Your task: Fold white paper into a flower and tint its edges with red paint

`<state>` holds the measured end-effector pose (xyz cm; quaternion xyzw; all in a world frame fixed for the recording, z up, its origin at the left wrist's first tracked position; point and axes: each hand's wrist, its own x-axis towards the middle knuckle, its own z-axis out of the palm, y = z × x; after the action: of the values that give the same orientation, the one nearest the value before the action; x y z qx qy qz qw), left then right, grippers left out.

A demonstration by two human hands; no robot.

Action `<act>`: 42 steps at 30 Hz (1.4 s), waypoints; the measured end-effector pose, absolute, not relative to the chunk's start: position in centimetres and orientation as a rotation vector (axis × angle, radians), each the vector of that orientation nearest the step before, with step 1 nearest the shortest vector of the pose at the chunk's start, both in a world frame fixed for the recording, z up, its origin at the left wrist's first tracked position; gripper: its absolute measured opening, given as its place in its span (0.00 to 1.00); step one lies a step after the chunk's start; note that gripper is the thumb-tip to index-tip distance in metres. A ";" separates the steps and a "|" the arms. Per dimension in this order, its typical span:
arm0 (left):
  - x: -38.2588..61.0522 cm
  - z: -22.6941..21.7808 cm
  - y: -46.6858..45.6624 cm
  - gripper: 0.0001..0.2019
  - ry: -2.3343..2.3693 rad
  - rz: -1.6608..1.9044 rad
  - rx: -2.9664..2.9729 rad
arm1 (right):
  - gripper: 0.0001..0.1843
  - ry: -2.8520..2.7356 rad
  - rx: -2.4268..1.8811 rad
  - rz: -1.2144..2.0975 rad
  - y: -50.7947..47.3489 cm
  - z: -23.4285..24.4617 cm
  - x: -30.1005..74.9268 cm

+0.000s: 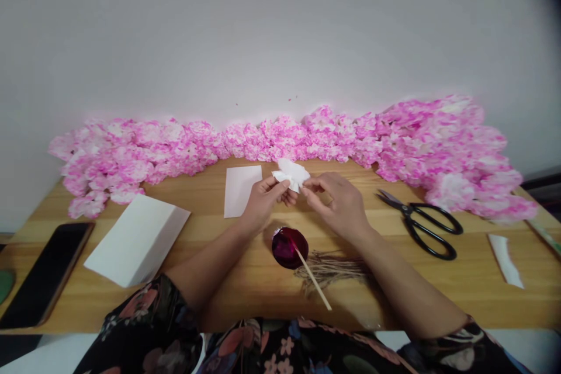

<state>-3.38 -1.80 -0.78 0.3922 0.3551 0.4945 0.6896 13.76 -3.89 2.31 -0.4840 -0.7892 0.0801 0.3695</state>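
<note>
My left hand and my right hand both pinch a small white tissue-paper flower, held just above the wooden table between them. The fingers of both hands are closed on its crumpled edges. Below my hands stands a small cup of dark red dye with a wooden stick leaning out of it towards me. A bundle of brown twine pieces lies beside the cup under my right forearm.
A long row of pink-and-white paper flowers lines the wall. Black scissors lie to the right, and a white paper scrap farther right. A white paper sheet, a stack of white tissue and a black phone lie left.
</note>
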 end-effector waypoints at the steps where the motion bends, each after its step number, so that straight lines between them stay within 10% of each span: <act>1: -3.4 -0.9 -1.8 0.12 0.791 1.100 0.884 | 0.06 -2.042 -1.263 0.179 -3.8 2.2 13.7; 42: -3.5 -0.8 -2.1 0.19 0.922 1.037 1.198 | 0.19 -2.012 -1.232 0.340 -3.5 1.6 13.8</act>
<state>-3.46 -2.11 -0.77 0.5185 0.3990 0.4489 0.6087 13.83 -3.45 1.62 -0.4802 -0.7842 0.1325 0.3700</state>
